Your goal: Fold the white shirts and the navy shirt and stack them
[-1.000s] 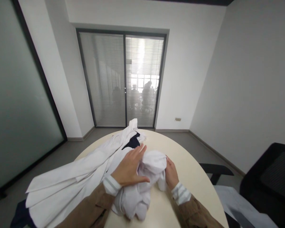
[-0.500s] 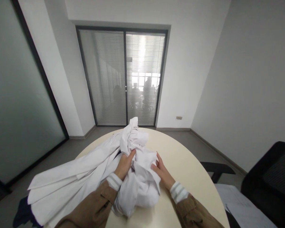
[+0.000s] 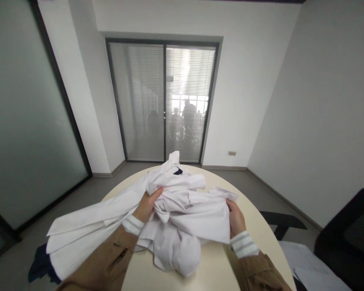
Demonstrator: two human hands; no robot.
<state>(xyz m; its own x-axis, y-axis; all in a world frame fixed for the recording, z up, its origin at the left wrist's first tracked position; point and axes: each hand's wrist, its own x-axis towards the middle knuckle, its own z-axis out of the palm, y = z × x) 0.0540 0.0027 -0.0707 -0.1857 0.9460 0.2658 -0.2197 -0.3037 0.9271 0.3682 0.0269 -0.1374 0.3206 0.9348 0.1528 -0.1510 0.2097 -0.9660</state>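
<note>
A crumpled white garment (image 3: 197,220) lies bunched over the round cream table (image 3: 214,270), and both my hands grip it. My left hand (image 3: 146,205) is closed on its left side, thumb on top and the other fingers mostly hidden under the fabric. At the garment's right edge, my right hand (image 3: 237,218) pinches the cloth, pulling that part out flat. A rounded bulge of the fabric hangs toward me between the hands. Left of it, layered white garments (image 3: 91,230) stretch across the table and over its left edge.
Dark blue cloth (image 3: 42,264) hangs below the white layers at lower left. A black office chair (image 3: 348,230) stands at right, with pale grey-white sheets or fabric (image 3: 309,262) beside it. Beyond the table is a glass door (image 3: 139,105) with blinds.
My right hand has moved right, drawing the garment's edge outward and spreading the bunched cloth. My left hand has shifted slightly left. A dark patch now shows near the table's far edge.
</note>
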